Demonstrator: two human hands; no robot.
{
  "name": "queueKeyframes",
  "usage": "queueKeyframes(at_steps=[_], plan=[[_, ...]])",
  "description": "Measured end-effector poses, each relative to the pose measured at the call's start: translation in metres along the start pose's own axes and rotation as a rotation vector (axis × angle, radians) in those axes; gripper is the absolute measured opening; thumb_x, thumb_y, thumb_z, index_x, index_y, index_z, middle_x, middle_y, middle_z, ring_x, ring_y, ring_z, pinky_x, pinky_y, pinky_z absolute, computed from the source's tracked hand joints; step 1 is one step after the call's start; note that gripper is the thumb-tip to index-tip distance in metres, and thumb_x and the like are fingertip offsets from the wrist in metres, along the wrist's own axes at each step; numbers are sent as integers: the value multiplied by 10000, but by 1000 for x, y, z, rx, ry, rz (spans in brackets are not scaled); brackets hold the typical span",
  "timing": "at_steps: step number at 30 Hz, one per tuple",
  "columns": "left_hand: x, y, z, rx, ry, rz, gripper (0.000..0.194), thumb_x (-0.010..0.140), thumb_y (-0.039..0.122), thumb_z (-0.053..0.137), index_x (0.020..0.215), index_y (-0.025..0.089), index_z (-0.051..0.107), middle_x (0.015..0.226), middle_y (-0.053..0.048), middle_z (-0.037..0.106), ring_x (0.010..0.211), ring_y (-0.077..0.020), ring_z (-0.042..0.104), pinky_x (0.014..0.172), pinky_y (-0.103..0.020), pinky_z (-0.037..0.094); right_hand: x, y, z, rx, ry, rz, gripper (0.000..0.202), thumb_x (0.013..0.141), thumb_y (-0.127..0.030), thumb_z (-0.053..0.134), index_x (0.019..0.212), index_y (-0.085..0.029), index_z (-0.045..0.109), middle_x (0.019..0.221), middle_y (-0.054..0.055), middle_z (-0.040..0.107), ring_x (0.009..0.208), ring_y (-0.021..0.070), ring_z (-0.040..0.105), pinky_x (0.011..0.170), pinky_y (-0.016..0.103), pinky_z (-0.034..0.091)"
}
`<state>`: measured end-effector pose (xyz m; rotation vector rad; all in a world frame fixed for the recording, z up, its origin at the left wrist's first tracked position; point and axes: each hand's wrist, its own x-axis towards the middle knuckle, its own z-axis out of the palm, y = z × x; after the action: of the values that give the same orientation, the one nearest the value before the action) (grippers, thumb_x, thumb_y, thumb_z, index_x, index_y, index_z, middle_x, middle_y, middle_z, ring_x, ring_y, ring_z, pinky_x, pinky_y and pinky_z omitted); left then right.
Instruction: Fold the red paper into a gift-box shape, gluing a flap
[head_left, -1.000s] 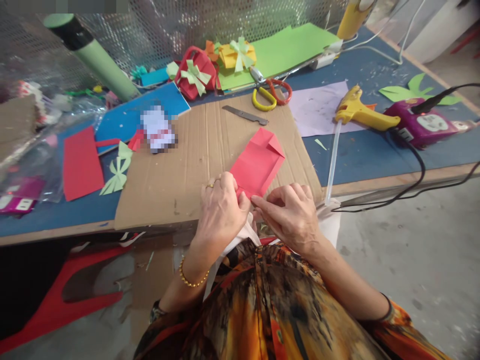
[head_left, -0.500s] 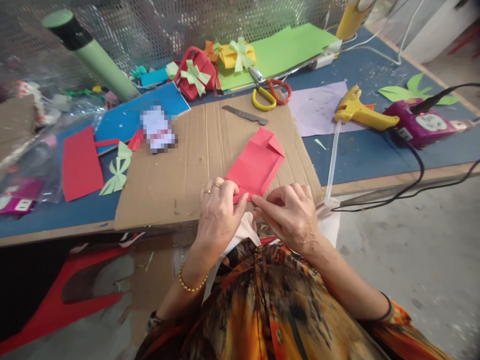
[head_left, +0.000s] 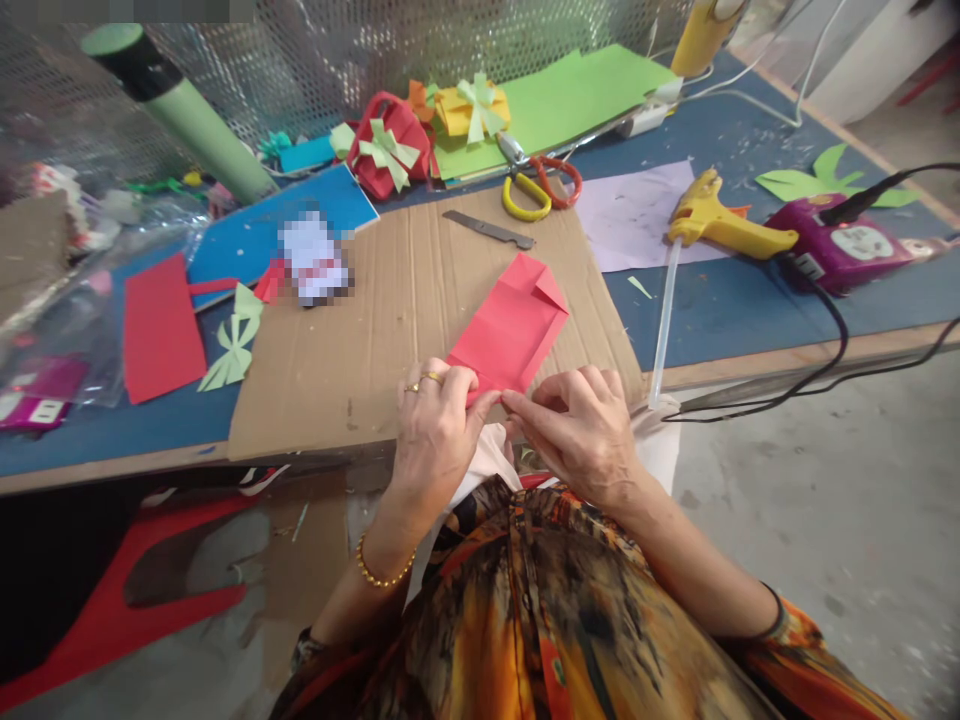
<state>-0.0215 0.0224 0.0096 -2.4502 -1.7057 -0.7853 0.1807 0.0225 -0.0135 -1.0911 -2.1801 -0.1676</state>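
Observation:
A folded piece of red paper (head_left: 506, 325) lies on the brown cardboard sheet (head_left: 337, 390), its far end creased into angled flaps. My left hand (head_left: 439, 425), with two rings on it, pinches the near edge of the paper. Right beside it, my right hand (head_left: 581, 430) grips the near corner between thumb and finger. The two thumbs almost meet at that edge. My fingers hide part of the near fold. Beyond the paper, a flat metal blade (head_left: 489, 230) and scissors (head_left: 536, 190) with yellow and red handles rest on the cardboard.
Right of the cardboard are a yellow glue gun (head_left: 731, 220) with a clear glue stick and a purple power box (head_left: 840, 240) with black cables. A phone (head_left: 313, 258) and red paper (head_left: 163, 325) lie left. Behind stand a green bottle (head_left: 180, 115) and a red paper bag (head_left: 386, 145).
Hardly anything differs. My left thumb has shifted slightly right along the near edge, closer to my right thumb; both hands keep hold of the red paper.

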Motion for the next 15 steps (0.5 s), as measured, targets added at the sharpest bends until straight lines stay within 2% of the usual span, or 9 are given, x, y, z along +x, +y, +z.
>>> queueKeyframes(at_steps=[4, 10, 15], plan=[[-1, 5, -2, 45, -10, -24, 168, 1078, 350, 568, 983, 227, 630, 971, -80, 633, 921, -263, 584, 837, -393, 456, -1, -2, 1, -65, -27, 9, 162, 1044, -273, 639, 1110, -306, 784, 856, 27, 653, 821, 185, 472, 758, 369, 307], [-2, 10, -2, 133, -1, -4, 298, 1098, 372, 512, 868, 219, 623, 935, -81, 604, 871, -256, 545, 800, -391, 418, -7, -10, 7, -165, 78, 10, 175, 1024, -251, 665, 1155, -313, 764, 855, 15, 678, 821, 194, 464, 785, 368, 309], [0, 11, -4, 182, -16, 40, 290, 1099, 342, 506, 869, 209, 622, 930, -89, 600, 860, -264, 537, 778, -396, 408, -13, -4, 1, -104, 107, -55, 221, 1013, -166, 650, 1176, -282, 745, 927, 13, 722, 847, 190, 490, 803, 359, 331]])
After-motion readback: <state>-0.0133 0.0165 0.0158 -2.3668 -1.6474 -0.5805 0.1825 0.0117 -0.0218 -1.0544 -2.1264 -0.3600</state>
